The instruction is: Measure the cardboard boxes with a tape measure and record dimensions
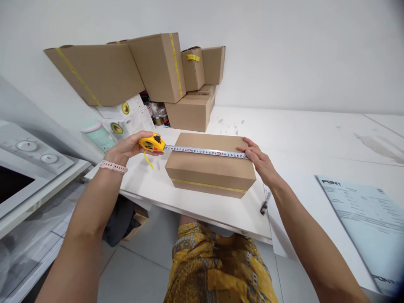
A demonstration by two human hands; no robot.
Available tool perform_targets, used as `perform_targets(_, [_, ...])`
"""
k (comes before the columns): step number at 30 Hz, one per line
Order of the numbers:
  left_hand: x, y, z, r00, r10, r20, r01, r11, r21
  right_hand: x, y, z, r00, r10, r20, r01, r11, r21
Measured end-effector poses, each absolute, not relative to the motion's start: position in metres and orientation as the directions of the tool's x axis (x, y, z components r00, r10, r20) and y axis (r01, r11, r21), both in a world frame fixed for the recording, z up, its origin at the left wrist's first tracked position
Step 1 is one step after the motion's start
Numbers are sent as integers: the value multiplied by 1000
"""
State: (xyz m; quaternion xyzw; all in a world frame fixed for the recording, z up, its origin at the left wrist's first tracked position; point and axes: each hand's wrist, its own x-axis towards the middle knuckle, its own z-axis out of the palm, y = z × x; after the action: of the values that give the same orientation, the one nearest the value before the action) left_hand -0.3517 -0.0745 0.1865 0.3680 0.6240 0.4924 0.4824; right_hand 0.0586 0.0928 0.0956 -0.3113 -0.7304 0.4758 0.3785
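Note:
A closed cardboard box (210, 166) with yellow tape along its front side lies on the white table. My left hand (135, 145), a pink band at its wrist, is closed around the yellow case of a tape measure (152, 143) just left of the box. The metal blade is drawn out to the right across the box top. At the box's right edge, the fingers of my right hand (257, 158) press the blade's end against the cardboard. A yellow strap hangs below the case.
Several cardboard boxes (101, 75) are stacked at the back left against the wall. A mint-green tumbler (99, 135) and avocado-print cartons (134, 120) stand beneath them. A microwave (28, 164) is at far left. Printed paper (360, 223) and a pen-like item (264, 204) lie right.

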Motion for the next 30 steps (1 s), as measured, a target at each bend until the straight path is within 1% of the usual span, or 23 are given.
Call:
perform_targets(3, [-363,-80,180,-290,922,-257,-21,262,965,57,91,96,-506,832,230,94,318,-943])
perform_targets(7, [-369,-82,175,-301,921,-245,-14,253,967,56,89,99,-500,836,223,106,316,-943])
perform_targets(14, [-371,-80,176,-315,921,-230,40,255,966,56,88,99,-493,843,215,100,300,-949])
perform_targets(22, [-367,-79,180,-355,909,-218,67,257,964,60,94,92,-519,821,238,91,330,-939])
perform_targets(30, [-366,-76,181,-363,906,-217,68,258,964,59,92,97,-515,832,204,78,283,-956])
